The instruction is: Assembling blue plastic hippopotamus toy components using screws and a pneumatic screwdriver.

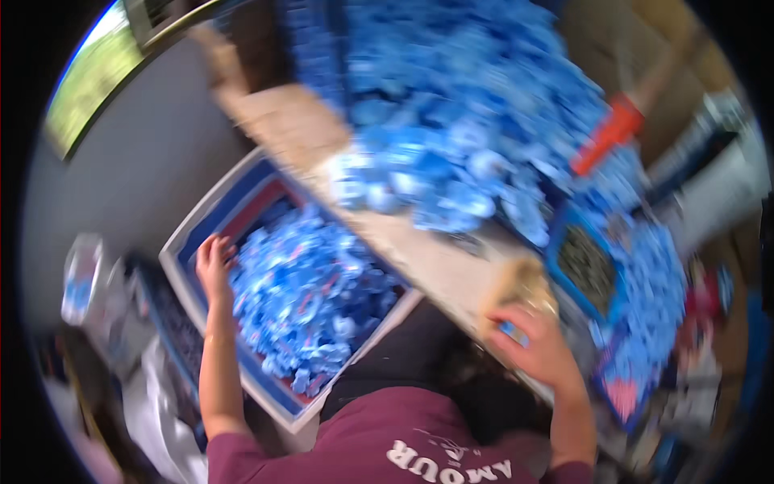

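Note:
My left hand is over the left rim of a white-edged crate, fingers partly spread and nothing visible in them. Heaped in that crate are small light-blue plastic pieces, with some pinkish ones among them. On the right, my right hand pinches a small blue piece between thumb and fingers. That hand is beside a tan, blurred object at the edge of the wooden bench. Motion blur hides finer detail.
A large heap of blue plastic discs covers the bench's far side. A red-orange handle sticks out over it. Right of the bench edge sits a blue tray with dark small parts. White bags lie at lower left.

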`<state>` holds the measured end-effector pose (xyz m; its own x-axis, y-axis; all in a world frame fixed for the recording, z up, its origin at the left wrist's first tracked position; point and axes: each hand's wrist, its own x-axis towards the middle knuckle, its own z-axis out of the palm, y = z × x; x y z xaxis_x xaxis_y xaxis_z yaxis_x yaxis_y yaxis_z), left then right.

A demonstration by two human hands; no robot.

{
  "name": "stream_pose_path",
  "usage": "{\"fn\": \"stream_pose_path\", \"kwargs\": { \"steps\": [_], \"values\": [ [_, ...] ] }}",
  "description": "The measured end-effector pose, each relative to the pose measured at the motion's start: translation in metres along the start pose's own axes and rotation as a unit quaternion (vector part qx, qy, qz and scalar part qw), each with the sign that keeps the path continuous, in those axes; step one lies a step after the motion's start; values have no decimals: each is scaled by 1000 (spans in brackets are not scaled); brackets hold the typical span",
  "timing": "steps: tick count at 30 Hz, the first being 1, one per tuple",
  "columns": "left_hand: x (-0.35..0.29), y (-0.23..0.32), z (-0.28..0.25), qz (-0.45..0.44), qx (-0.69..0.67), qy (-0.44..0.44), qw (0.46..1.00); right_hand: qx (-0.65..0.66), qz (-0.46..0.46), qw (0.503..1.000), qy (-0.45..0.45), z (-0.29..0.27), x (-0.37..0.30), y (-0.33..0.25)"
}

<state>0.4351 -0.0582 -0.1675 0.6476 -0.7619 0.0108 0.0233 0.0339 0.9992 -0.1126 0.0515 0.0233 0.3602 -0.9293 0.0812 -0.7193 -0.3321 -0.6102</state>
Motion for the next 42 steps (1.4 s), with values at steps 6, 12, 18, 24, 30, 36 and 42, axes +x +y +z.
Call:
{"fn": "stream_pose_path", "kwargs": {
  "steps": [6, 12, 18, 24, 30, 36, 42],
  "values": [
    [-128, 59, 146, 46, 44, -338, 939, 81, 118, 987, 70, -42, -34, 49],
    [-237, 94, 243, 245, 119, -594, 757, 111, 251, 944, 183, -57, -85, 96],
    [-258, 100, 270, 375, 112, -633, 668, 40, 178, 974, 136, -29, -74, 89],
    [-201, 85, 280, 528, 232, -420, 701, 75, 178, 966, 170, -17, -71, 76],
    [-166, 79, 330, 575, 246, -327, 709, 75, 176, 971, 146, -7, -55, 72],
    [-146, 84, 334, 468, 162, -377, 782, 72, 156, 973, 156, -9, -58, 73],
    [-84, 88, 310, -27, -260, -459, 849, 88, 153, 970, 167, -9, -61, 69]
  ]
}}
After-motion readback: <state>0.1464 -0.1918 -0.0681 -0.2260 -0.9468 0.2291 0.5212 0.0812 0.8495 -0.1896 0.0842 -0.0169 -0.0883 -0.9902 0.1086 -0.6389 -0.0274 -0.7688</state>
